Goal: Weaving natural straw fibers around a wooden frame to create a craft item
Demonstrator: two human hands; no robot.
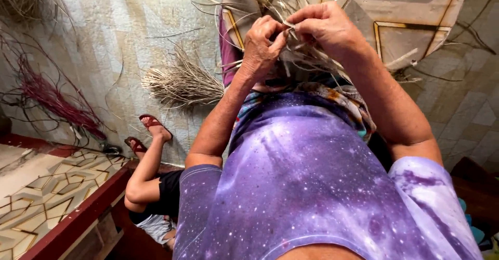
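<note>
Both hands, left (pixel 262 47) and right (pixel 325 28), pinch straw strips (pixel 291 57) mid-weave; a loose bundle (pixel 182 83) left of them lies unworked.

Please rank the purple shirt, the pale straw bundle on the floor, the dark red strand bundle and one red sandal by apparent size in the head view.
1. purple shirt, nearest the camera
2. dark red strand bundle and pale straw bundle: look alike
3. red sandal
</note>
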